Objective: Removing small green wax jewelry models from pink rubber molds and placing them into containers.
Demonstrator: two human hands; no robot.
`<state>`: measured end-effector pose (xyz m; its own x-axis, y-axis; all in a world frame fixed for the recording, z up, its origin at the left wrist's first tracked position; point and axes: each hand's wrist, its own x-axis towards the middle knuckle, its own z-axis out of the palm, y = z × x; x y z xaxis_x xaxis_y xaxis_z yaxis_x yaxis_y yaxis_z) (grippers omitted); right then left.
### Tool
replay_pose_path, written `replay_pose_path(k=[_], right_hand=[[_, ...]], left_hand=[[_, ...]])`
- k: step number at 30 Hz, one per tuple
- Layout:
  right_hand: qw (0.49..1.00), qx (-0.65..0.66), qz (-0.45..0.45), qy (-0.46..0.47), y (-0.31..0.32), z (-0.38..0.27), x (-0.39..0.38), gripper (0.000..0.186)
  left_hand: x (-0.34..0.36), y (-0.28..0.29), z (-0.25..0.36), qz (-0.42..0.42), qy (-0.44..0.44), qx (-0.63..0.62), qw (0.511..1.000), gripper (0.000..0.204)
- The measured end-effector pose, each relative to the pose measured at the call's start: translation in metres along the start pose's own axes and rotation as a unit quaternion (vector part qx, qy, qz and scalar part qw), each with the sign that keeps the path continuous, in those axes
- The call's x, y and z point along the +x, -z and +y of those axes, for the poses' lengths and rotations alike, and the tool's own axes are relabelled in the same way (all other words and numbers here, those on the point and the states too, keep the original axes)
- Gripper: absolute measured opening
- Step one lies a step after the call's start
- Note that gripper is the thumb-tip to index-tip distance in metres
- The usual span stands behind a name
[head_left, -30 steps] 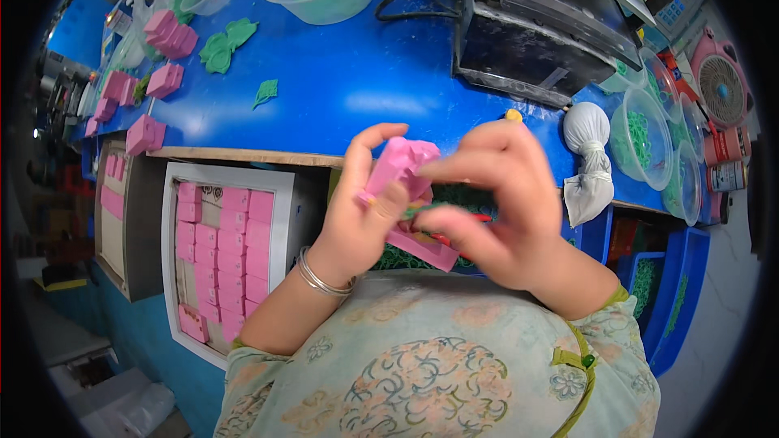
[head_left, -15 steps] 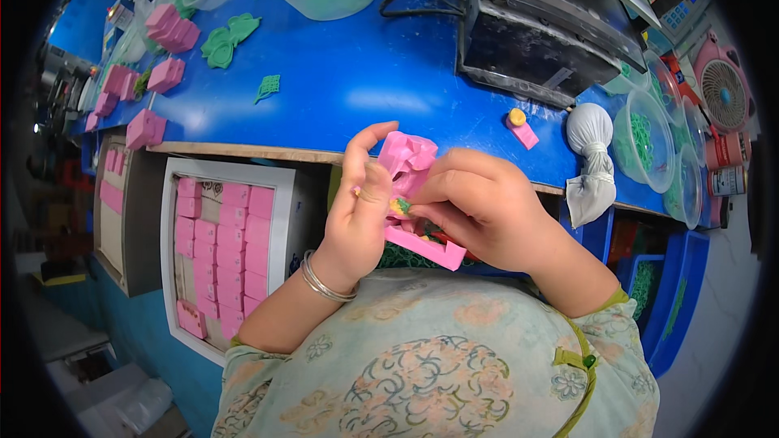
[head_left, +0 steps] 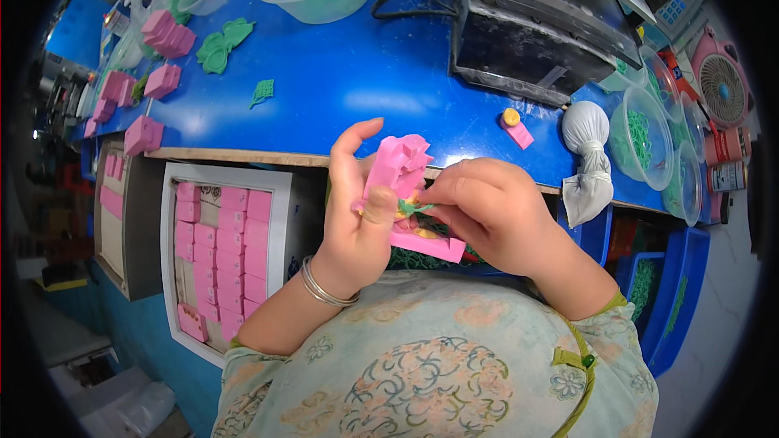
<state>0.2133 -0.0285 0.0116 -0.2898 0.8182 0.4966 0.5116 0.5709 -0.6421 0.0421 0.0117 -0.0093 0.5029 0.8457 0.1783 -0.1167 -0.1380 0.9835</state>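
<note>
A pink rubber mould (head_left: 395, 166) is spread apart in front of me, its two halves gaping, with yellow patches inside. My left hand (head_left: 357, 227) is closed around its left side, thumb pressed on the mould and index finger stretched away. At the opening, my right hand (head_left: 487, 211) pinches with thumb and forefinger at a thin green wax piece (head_left: 414, 208), which lies partly inside the mould. The fingertips hide part of that piece. The lower mould half points toward my right wrist.
On the blue table (head_left: 324, 97) lie green wax pieces (head_left: 223, 45), a small pink block with a yellow top (head_left: 515, 128) and a tied white cloth bag (head_left: 586, 154). A dark machine (head_left: 527, 57) stands behind. An open drawer (head_left: 171, 276) holds pink moulds; clear bowls (head_left: 643, 134) stand right.
The mould has turned in my left hand, and my left thumb now lies across it. More of the green wax piece shows between the mould and my right fingertips.
</note>
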Motion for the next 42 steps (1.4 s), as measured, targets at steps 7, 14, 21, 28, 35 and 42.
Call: replay_pose_path(k=[7, 14, 21, 28, 35, 42], right_hand=[[0.995, -0.035, 0.073, -0.054, 0.02, -0.021, 0.001, 0.017], [0.817, 0.483, 0.053, -0.311, 0.012, -0.013, -0.006, 0.03], [0.798, 0.52, 0.018, -0.304, 0.01, -0.01, -0.012, 0.028], [0.892, 0.365, -0.007, -0.267, -0.002, -0.019, -0.004, 0.023], [0.699, 0.517, -0.016, -0.494, -0.022, 0.003, -0.015, 0.028], [0.905, 0.257, 0.006, -0.339, -0.008, -0.004, -0.026, 0.01]], left_hand=[[0.011, 0.004, -0.003, 0.09, -0.13, 0.067, 0.985, 0.066], [0.048, 0.017, -0.028, 0.171, -0.143, 0.311, 0.924, 0.057], [0.036, 0.015, -0.005, 0.189, -0.186, 0.387, 0.883, 0.05], [0.008, -0.012, 0.011, -0.013, 0.03, -0.144, 0.989, 0.011], [0.006, -0.005, 0.02, 0.0, -0.351, 0.331, 0.876, 0.022], [0.001, -0.007, 0.021, -0.036, -0.04, 0.029, 0.998, 0.008]])
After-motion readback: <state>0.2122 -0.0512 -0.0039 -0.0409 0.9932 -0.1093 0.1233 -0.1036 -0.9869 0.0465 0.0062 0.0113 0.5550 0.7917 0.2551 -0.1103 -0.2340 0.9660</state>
